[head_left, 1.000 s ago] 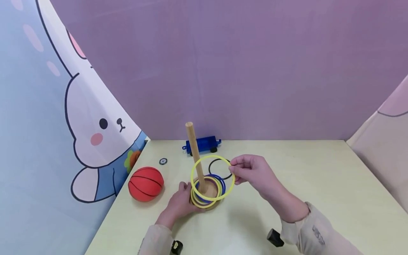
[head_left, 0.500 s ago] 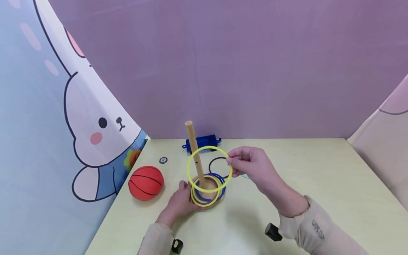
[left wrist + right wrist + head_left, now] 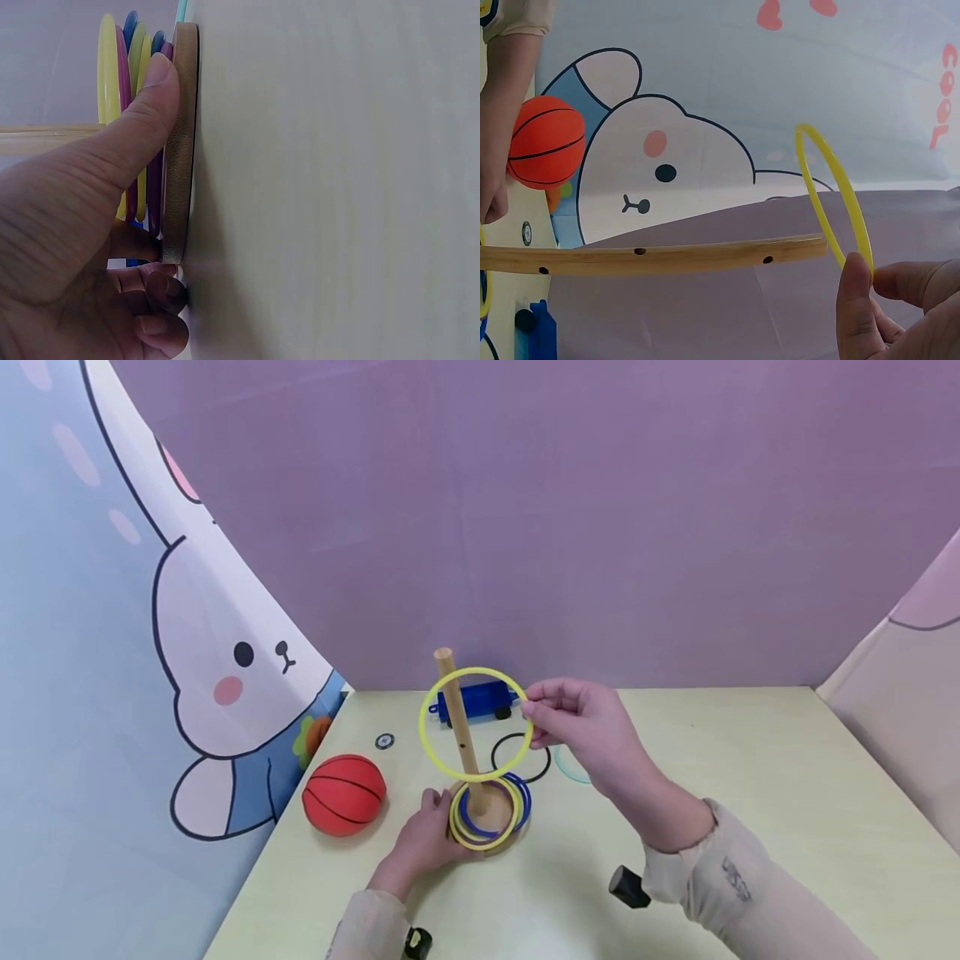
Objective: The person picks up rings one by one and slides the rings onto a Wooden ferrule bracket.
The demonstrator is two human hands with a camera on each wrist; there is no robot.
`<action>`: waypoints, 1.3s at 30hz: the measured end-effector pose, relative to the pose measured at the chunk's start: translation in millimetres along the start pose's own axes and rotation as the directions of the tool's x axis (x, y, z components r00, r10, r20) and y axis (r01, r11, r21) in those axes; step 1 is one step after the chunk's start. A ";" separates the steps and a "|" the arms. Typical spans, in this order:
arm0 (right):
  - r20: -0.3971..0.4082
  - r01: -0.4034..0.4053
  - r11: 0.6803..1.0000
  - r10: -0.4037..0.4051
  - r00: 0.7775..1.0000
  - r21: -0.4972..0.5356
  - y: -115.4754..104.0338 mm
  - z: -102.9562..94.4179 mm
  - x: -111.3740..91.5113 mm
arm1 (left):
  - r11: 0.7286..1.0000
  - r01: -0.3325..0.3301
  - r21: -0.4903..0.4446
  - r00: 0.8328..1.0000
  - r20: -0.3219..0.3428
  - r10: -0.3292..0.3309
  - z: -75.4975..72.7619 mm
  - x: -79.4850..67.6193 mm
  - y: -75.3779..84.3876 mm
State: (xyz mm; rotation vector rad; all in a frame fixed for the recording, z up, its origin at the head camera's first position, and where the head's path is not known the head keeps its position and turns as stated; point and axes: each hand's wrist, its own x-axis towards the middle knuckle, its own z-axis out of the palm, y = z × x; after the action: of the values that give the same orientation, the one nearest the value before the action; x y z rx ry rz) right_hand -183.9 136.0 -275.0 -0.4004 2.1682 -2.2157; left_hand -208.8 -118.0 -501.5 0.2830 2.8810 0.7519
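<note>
A wooden ring-toss stand (image 3: 454, 710) has an upright post and a round base (image 3: 178, 150). Several yellow, blue and purple rings (image 3: 454, 831) lie stacked around the post's foot. My left hand (image 3: 426, 837) grips the base from the left, its thumb along the base's rim in the left wrist view. Between thumb and fingertips, my right hand (image 3: 581, 727) pinches a yellow ring (image 3: 422, 731). From the head, that ring crosses in front of the post; in the right wrist view it stands tilted right by the post's tip (image 3: 821, 245). Whether the tip enters it, I cannot tell.
A red toy basketball (image 3: 344, 794) sits on the table left of the stand, a small round disc (image 3: 385, 741) behind it. Near the purple back wall is a blue toy wagon (image 3: 483, 700). A black ring (image 3: 550, 764) and a light teal ring (image 3: 568, 772) lie to the right.
My right hand has carried the yellow ring up the view and slightly left, from over the base toward the post's top. The left hand has kept its place on the base.
</note>
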 end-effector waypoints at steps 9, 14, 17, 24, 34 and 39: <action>-0.059 0.027 0.998 -0.023 0.998 0.052 -12.6 7.8 12.2 | 1.000 -0.019 -0.012 1.000 -0.008 0.019 -1.4 0.4 -2.4; -0.078 0.031 0.996 -0.025 0.997 0.087 -15.8 12.5 18.2 | 1.000 -0.016 -0.011 1.000 -0.016 0.016 -0.3 -1.4 -5.2; -0.092 0.035 0.995 -0.026 0.995 0.095 -15.4 12.9 22.4 | 1.000 -0.021 -0.016 1.000 -0.021 0.020 -0.3 -1.7 -6.4; -0.101 0.041 0.990 -0.028 0.994 0.135 -7.5 14.3 27.9 | 0.999 -0.030 -0.029 0.999 -0.019 0.030 -1.6 -1.9 -6.3; -0.117 0.009 0.993 0.005 0.993 0.121 3.8 14.5 33.0 | 0.999 -0.048 -0.005 0.999 -0.026 0.048 -1.6 -0.9 -4.9; -0.117 -0.024 0.994 0.036 0.992 0.105 12.6 15.0 33.2 | 0.998 -0.070 0.005 0.997 -0.037 0.070 -1.7 -1.9 -4.4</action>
State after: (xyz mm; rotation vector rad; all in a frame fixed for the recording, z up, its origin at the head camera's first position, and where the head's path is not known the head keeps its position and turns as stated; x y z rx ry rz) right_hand -215.3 114.6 -281.7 -0.2372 2.0850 -2.3808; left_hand -208.0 -123.0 -502.1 0.3757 2.9206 0.7716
